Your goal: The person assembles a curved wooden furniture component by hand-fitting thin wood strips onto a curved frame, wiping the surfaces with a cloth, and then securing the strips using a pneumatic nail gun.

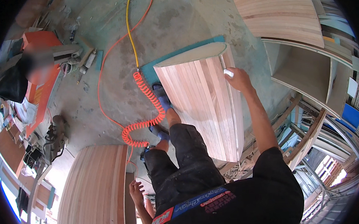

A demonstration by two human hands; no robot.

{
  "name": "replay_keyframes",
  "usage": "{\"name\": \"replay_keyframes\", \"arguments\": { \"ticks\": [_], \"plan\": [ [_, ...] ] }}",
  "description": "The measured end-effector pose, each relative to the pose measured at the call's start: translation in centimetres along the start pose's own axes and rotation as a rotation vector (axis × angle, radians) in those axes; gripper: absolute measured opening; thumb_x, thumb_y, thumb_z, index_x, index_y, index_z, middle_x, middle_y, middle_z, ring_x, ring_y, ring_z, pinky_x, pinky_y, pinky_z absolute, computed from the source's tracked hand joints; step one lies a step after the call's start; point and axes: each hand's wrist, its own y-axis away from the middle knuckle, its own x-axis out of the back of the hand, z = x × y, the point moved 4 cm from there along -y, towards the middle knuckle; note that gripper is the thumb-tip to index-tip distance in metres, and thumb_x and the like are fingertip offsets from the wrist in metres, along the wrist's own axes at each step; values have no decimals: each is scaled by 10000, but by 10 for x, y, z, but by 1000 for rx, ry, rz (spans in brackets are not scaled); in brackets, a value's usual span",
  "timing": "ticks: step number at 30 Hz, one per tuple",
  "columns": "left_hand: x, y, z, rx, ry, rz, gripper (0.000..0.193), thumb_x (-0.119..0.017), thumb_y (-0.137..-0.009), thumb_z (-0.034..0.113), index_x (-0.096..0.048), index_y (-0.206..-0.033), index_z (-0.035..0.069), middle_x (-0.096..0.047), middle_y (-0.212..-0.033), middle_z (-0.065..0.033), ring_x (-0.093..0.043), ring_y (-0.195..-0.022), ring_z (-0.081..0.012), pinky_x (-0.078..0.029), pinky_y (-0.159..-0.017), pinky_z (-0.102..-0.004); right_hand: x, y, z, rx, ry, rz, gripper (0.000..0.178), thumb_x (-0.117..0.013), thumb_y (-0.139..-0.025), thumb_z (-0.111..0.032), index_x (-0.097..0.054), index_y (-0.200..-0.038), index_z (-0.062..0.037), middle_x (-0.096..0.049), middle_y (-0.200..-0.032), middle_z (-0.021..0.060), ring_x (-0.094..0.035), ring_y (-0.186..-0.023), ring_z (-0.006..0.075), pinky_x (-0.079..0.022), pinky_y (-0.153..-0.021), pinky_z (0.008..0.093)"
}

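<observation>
Before me a rounded wooden body (199, 98), faced with pale lengthwise strips, stands with its far end against a teal board (184, 51) on the floor. My right hand (239, 80) reaches to its far right edge, fingers closed round a small white object (228, 73). That object looks like a wad or block; its kind is too small to tell. A paler strip runs along the edge below this hand. At my left side, my left hand (136, 191) hangs with fingers loosely apart and nothing in them, near another slatted wooden piece (92, 185).
A coiled orange air hose (141, 125) lies by my feet, joined to a yellow hose (130, 29). An open wooden cabinet (303, 71) and a curved slatted panel (280, 15) stand at right. Timber pieces (306, 133) crowd the right side; an orange bench (43, 78) is at left.
</observation>
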Motion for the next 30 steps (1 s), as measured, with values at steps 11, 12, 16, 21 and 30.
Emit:
{"name": "replay_keyframes", "arguments": {
  "ticks": [11,12,16,21,30],
  "plan": [
    [-15,0,-2,-43,-72,-38,446,-527,-965,329,-527,-1279,12,-679,-1044,-122,-674,-886,-224,-546,-687,-352,26,-32,-17,97,-6,-81,301,-685,-869,-251,-710,-1083,-40,-695,-1046,221,-651,-976,408,-515,-852,470],
    [-16,2,-1,-47,-79,-39,453,-532,-958,342,-532,-1274,18,-676,-1050,-117,-672,-894,-223,-542,-704,-361,25,-29,-16,100,-8,-95,300,-684,-868,-245,-709,-1079,-33,-695,-1039,225,-652,-970,409,-515,-849,468],
    [-18,-5,-9,-60,-74,-62,432,-518,-962,310,-530,-1280,18,-671,-1073,-120,-664,-902,-212,-543,-707,-346,6,1,5,88,-64,-124,284,-681,-869,-233,-705,-1063,-27,-693,-998,233,-649,-946,414,-512,-843,459],
    [-22,-18,-14,-146,-145,-77,373,-483,-998,244,-532,-1278,3,-674,-1071,-130,-669,-905,-201,-544,-692,-322,-18,51,30,68,-109,-132,259,-668,-875,-222,-704,-1053,-37,-687,-988,236,-644,-937,415,-508,-838,467],
    [-3,-34,-88,-232,-155,-62,405,-499,-970,270,-532,-1272,4,-675,-1046,-125,-665,-873,-207,-531,-671,-310,-91,145,80,-33,-39,86,314,-678,-876,-259,-704,-1089,-29,-697,-1016,225,-644,-961,421,-511,-871,463]
  ]
}}
